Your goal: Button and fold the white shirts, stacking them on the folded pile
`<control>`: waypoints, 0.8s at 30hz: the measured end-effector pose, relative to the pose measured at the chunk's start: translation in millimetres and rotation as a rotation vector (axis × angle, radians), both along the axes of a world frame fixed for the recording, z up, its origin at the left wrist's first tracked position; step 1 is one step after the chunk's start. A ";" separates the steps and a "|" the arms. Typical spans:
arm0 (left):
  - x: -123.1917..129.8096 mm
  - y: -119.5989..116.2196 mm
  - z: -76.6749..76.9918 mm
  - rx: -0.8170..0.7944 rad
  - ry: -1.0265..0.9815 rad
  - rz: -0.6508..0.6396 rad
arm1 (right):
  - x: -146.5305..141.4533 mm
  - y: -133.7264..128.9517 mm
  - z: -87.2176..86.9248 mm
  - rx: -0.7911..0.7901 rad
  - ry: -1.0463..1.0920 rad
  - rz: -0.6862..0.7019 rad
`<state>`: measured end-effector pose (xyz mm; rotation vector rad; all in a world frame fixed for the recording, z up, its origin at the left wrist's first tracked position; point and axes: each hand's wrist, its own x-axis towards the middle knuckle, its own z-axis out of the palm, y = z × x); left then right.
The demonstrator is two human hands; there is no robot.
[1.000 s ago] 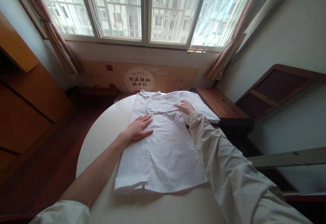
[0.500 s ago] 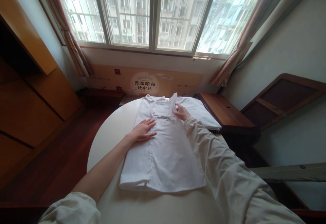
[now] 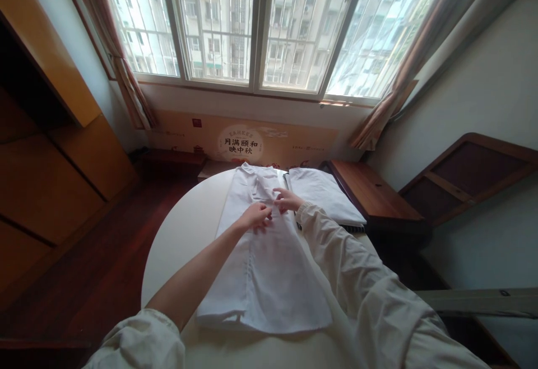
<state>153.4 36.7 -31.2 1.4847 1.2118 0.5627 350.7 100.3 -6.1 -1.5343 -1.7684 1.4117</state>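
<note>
A white garment (image 3: 273,279) lies folded lengthwise on the pale round table (image 3: 172,240), its narrower end towards the window. My left hand (image 3: 257,216) is over the upper middle of the garment, its fingers bent and slightly apart, with nothing visible in them. Close beside it, my right hand (image 3: 286,200) touches the cloth near its right edge, fingers curled; whether it pinches fabric is too small to make out. To the right of the garment sits a second folded white cloth (image 3: 323,190) with a dark striped edge beneath it.
A brown wooden cabinet (image 3: 370,190) stands right of the table. Behind the table is a beige printed panel (image 3: 180,128) under the barred window (image 3: 218,27). Orange-brown cupboards (image 3: 50,184) are at the left, and a framed wooden piece (image 3: 471,173) leans at the right.
My left hand has lifted from lying flat and moved right. My right hand has moved left, and the garment's raised right flap is now folded inward, leaving a gap beside the second cloth.
</note>
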 end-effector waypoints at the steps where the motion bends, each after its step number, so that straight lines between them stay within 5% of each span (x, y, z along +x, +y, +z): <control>1: 5.5 -1.9 -0.7 -0.094 -0.055 -0.041 | 0.1 0.1 1.8 -0.030 0.025 -0.020; 5: 17.7 -11.6 -2.9 -0.356 -0.201 -0.136 | -3.1 1.1 7.9 -0.103 0.080 -0.096; 11: 13.4 -27.6 1.8 -0.198 -0.197 -0.012 | -9.6 0.7 7.8 -0.085 0.130 -0.094; 14: 1.9 -38.0 0.7 -0.200 -0.212 0.031 | -7.0 -2.0 2.1 0.104 0.040 -0.031; 19: -14.4 -48.8 -12.5 -0.178 -0.107 0.077 | -4.7 -6.1 -13.5 0.630 -0.341 0.091; 24: -16.1 -42.5 -5.8 -0.056 -0.013 0.111 | -11.4 1.9 -20.9 0.607 -0.619 0.184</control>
